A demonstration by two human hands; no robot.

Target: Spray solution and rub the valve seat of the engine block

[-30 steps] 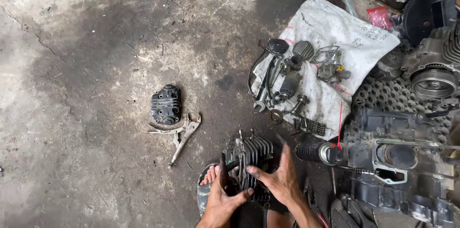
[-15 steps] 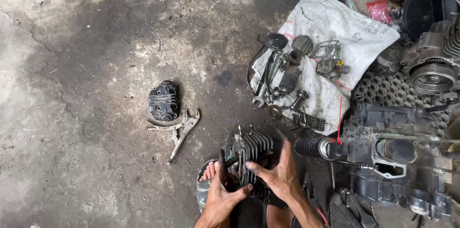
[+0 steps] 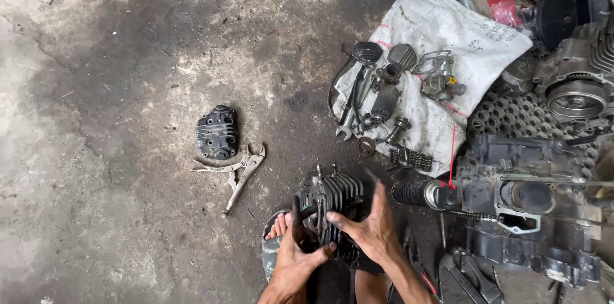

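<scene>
Both hands on finned engine cylinder (image 3: 336,198) over concrete floor (image 3: 115,86): left hand (image 3: 295,259) fingers curled gripping left side, right hand (image 3: 371,230) fingers wrapped gripping right side. Locking pliers (image 3: 242,173) nearby, left.

Landmark: finned engine cylinder (image 3: 334,205), on the concrete floor (image 3: 115,86). Left of it: locking pliers (image 3: 240,173) and a dark ribbed cover (image 3: 217,131), touching each other, near; beyond them open floor, passable. Above it: narrow bare strip, then a white sack (image 3: 448,35) crowded with wrenches (image 3: 355,102), a gear (image 3: 366,146) and small parts. Right of it: black cylindrical part (image 3: 419,193) and engine case (image 3: 524,195), close, blocking. Lower right: loose tools (image 3: 470,275), cluttered. Below it: a foot in a sandal (image 3: 275,233), left hand (image 3: 297,259) and right hand (image 3: 371,230) on the cylinder; no free passage.
</scene>
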